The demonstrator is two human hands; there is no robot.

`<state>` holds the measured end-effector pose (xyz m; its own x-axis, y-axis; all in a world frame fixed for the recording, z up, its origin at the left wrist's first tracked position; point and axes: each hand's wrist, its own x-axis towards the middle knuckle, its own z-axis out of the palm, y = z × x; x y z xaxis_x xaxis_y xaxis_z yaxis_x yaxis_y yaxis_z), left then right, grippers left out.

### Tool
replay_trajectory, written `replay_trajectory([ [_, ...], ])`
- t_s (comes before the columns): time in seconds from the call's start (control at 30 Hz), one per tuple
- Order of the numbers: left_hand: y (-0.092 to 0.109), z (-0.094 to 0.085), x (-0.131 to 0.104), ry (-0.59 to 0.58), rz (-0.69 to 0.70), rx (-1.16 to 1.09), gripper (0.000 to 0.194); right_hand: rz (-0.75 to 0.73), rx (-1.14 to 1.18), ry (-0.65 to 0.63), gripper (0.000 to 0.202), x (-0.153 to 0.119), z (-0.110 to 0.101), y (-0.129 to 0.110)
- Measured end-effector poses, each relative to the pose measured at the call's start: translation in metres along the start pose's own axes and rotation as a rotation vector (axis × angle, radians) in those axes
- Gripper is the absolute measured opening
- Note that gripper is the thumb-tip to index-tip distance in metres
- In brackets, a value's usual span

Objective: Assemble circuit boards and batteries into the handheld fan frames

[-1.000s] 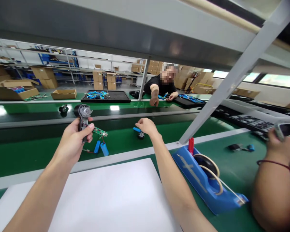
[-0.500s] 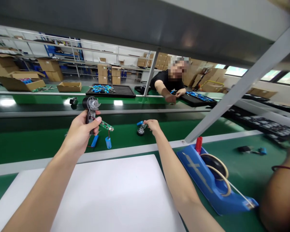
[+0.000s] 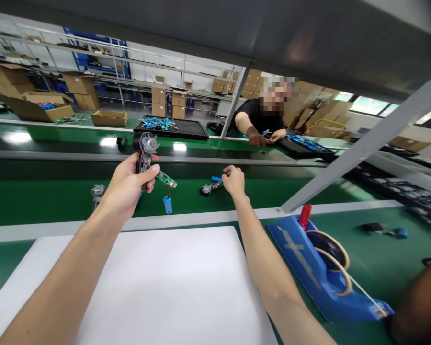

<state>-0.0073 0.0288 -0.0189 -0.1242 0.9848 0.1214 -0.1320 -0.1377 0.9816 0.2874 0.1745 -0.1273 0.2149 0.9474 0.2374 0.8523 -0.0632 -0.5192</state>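
In my left hand (image 3: 131,179) is a partly built handheld fan (image 3: 145,146), held upright by its handle, with its grey impeller showing. A green circuit board (image 3: 166,179) sticks out from it, and a blue battery (image 3: 168,204) dangles on wires below. My right hand (image 3: 234,181) is at the handle end of a second fan unit (image 3: 211,188), which lies on the green belt. Its fingers are bent, with a slight gap between thumb and index. Beside that unit is a blue battery (image 3: 216,178). Another fan unit (image 3: 98,191) is partly hidden behind my left forearm.
A white sheet (image 3: 165,282) covers the bench before me. On the right stand a blue tape dispenser (image 3: 301,268) and a slanted metal post (image 3: 359,153). Across the belts a co-worker (image 3: 255,117) handles parts beside a black tray (image 3: 301,149). Another person's arm (image 3: 420,297) enters lower right.
The view has shifted a little. My right hand has drawn slightly away from the second fan unit, which now lies flatter on the belt. My left hand keeps its hold.
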Motion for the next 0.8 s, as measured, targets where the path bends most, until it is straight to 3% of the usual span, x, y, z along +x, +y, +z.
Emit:
replay_trajectory([
  [0.13, -0.001, -0.002, 0.002, 0.005, 0.009, 0.000, 0.024, -0.237, -0.056, -0.199, 0.028, -0.004, 0.002, -0.006],
  [0.23, -0.002, -0.003, 0.003, 0.005, 0.020, 0.002, 0.027, -0.285, -0.096, -0.290, 0.039, -0.008, 0.012, -0.004],
  [0.33, -0.003, -0.005, 0.002, 0.002, 0.030, 0.003, 0.030, -0.302, -0.105, -0.299, 0.044, -0.011, 0.026, 0.000],
  [0.57, -0.001, -0.006, 0.002, 0.002, 0.035, -0.027, 0.033, -0.463, 0.068, -0.178, 0.042, -0.015, 0.038, -0.001],
  [0.8, -0.001, -0.009, 0.004, 0.027, 0.034, -0.023, 0.033, -0.613, 0.306, 0.091, 0.030, -0.015, 0.003, -0.038],
])
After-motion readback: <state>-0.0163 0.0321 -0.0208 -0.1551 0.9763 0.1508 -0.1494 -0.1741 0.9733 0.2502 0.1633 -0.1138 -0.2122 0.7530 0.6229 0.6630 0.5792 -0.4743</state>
